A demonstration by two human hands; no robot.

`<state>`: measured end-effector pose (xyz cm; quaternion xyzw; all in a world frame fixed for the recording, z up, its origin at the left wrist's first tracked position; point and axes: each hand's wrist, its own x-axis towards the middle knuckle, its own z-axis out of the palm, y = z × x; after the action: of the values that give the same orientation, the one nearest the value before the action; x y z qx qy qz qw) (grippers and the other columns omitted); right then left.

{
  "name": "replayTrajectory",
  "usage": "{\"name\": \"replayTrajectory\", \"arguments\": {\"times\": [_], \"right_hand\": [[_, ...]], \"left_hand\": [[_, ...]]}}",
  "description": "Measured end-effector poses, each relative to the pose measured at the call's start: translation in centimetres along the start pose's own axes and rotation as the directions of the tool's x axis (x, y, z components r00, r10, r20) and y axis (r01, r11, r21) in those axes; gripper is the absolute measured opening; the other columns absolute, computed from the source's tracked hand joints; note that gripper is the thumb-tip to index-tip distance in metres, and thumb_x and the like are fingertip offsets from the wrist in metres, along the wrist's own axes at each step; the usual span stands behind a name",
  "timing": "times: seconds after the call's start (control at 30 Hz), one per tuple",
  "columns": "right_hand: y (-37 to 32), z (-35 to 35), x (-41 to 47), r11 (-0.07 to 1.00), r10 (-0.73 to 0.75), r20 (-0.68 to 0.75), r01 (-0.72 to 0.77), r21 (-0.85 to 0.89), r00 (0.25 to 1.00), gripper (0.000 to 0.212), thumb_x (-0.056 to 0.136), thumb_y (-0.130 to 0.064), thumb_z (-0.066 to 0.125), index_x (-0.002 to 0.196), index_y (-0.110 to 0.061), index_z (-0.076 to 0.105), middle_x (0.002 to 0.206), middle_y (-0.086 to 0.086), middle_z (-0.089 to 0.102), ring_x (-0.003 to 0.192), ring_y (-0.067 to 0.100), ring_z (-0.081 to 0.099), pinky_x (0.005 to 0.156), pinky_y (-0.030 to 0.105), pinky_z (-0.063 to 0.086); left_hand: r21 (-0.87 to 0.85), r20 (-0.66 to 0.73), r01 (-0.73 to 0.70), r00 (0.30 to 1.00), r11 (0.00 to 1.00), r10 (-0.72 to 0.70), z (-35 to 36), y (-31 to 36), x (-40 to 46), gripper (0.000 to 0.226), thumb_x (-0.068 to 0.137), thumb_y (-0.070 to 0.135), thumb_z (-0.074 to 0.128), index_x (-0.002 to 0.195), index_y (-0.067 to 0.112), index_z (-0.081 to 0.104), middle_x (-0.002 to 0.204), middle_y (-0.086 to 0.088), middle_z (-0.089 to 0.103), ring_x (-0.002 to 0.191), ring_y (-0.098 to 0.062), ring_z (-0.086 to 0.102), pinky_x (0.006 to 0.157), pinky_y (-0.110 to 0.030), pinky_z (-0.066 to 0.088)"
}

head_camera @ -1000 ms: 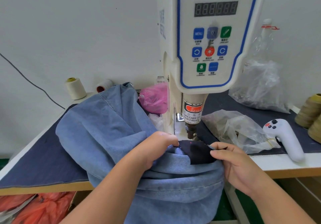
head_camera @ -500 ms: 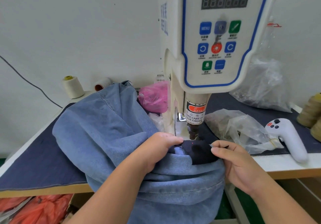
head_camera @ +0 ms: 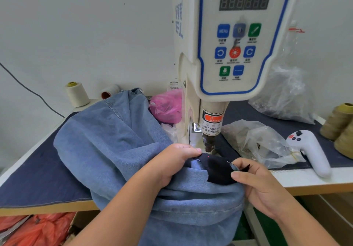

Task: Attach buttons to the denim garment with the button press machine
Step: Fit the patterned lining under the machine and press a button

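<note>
Under the press head [head_camera: 209, 142], left hand [head_camera: 172, 163] and right hand [head_camera: 256, 182] pinch the bunched blue denim garment's [head_camera: 107, 150] dark patch [head_camera: 215, 167].

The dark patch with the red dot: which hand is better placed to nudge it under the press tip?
Probably the left hand. Its fingertips pinch the denim garment right beside the red dot, just below the press tip. The right hand holds the patch's outer edge, farther away.

At frame centre the denim garment [head_camera: 114, 150] is showing faded light blue, with a near-black patch [head_camera: 215, 169]. The button press machine [head_camera: 229, 45] is showing cream, blue-trimmed. A pink bag [head_camera: 166, 106] is glowing behind; navy table cover [head_camera: 34, 179] lower left.
</note>
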<state>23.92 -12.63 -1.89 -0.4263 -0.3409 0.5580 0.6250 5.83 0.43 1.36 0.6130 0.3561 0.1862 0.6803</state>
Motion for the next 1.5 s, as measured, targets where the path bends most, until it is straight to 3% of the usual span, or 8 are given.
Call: {"name": "replayTrajectory", "arguments": {"times": [0.17,0.3,0.4,0.7,0.93,1.07,1.23,1.5], "right_hand": [[0.1,0.3,-0.1,1.000,-0.014,-0.037,0.014,-0.003,0.999,0.009,0.072,0.001,0.065,0.070,-0.007,0.070,0.077,0.015,0.068,0.071,0.022,0.067,0.061,0.030,0.057],[0.2,0.6,-0.2,1.000,-0.020,-0.079,0.019,-0.008,0.997,0.010,0.072,-0.003,0.062,0.069,-0.007,0.070,0.076,0.013,0.068,0.070,0.020,0.067,0.060,0.028,0.056],[0.2,0.7,-0.2,1.000,0.003,-0.089,-0.002,0.006,0.996,0.010,0.071,-0.002,0.062,0.066,-0.008,0.069,0.073,0.013,0.066,0.067,0.019,0.066,0.057,0.027,0.054],[0.4,0.7,0.2,0.997,0.018,-0.125,-0.008,0.077,0.992,0.008,0.065,-0.003,0.064,0.064,-0.009,0.070,0.070,0.012,0.067,0.064,0.019,0.068,0.055,0.027,0.055],[0.4,0.3,0.3,0.998,0.013,-0.121,-0.005,0.065,0.993,0.007,0.066,-0.005,0.064,0.066,-0.009,0.070,0.071,0.012,0.068,0.064,0.019,0.067,0.054,0.026,0.055],[0.4,0.4,0.3,0.997,-0.007,-0.128,0.016,0.073,0.992,0.008,0.068,-0.003,0.061,0.067,-0.006,0.068,0.070,0.013,0.066,0.063,0.019,0.067,0.054,0.026,0.055],[0.4,0.5,0.2,0.996,-0.023,-0.146,0.036,0.087,0.989,0.006,0.069,-0.001,0.058,0.070,-0.002,0.063,0.070,0.014,0.065,0.062,0.020,0.066,0.053,0.026,0.054],[0.3,0.6,0.2,0.997,-0.021,-0.139,0.031,0.075,0.990,0.014,0.070,-0.002,0.057,0.063,-0.009,0.067,0.069,0.012,0.066,0.061,0.019,0.066,0.050,0.026,0.053]], "left_hand": [[-0.046,-0.007,-0.008,1.000,0.999,0.007,0.1,-0.4,-0.3,0.015,0.093,0.017,0.057,0.088,0.006,0.065,0.092,-0.020,0.067,0.088,-0.028,0.062,0.086,-0.038,0.045],[-0.062,-0.005,-0.016,1.000,0.998,0.015,0.1,-0.6,-0.8,0.020,0.088,0.020,0.059,0.070,0.014,0.065,0.082,-0.010,0.067,0.081,-0.023,0.062,0.081,-0.034,0.045],[-0.059,-0.010,-0.027,1.000,0.998,0.027,0.4,-0.3,-1.3,0.016,0.082,0.025,0.062,0.069,0.015,0.065,0.082,-0.010,0.067,0.082,-0.022,0.061,0.082,-0.036,0.044],[-0.043,-0.021,-0.044,0.999,0.998,0.043,0.4,-0.3,-1.5,0.014,0.091,0.016,0.060,0.079,0.010,0.063,0.089,-0.015,0.066,0.086,-0.024,0.061,0.084,-0.035,0.045],[-0.074,-0.007,-0.035,0.999,0.997,0.034,0.4,-0.4,-1.3,0.033,0.091,0.014,0.058,0.059,0.021,0.064,0.070,-0.002,0.065,0.066,-0.013,0.061,0.069,-0.027,0.046],[-0.079,-0.002,-0.047,0.999,0.996,0.047,0.6,-0.4,-1.2,0.031,0.091,0.013,0.058,0.062,0.019,0.067,0.073,-0.004,0.067,0.069,-0.015,0.063,0.070,-0.026,0.048],[-0.083,-0.009,-0.072,0.997,0.994,0.071,0.7,-0.7,-1.0,0.014,0.092,0.015,0.059,0.084,0.008,0.068,0.087,-0.013,0.070,0.084,-0.023,0.064,0.083,-0.034,0.047],[-0.114,0.035,-0.076,0.996,0.991,0.080,0.5,-0.8,-1.1,0.016,0.094,0.011,0.056,0.089,0.006,0.070,0.090,-0.014,0.071,0.084,-0.021,0.067,0.078,-0.028,0.054]]}}
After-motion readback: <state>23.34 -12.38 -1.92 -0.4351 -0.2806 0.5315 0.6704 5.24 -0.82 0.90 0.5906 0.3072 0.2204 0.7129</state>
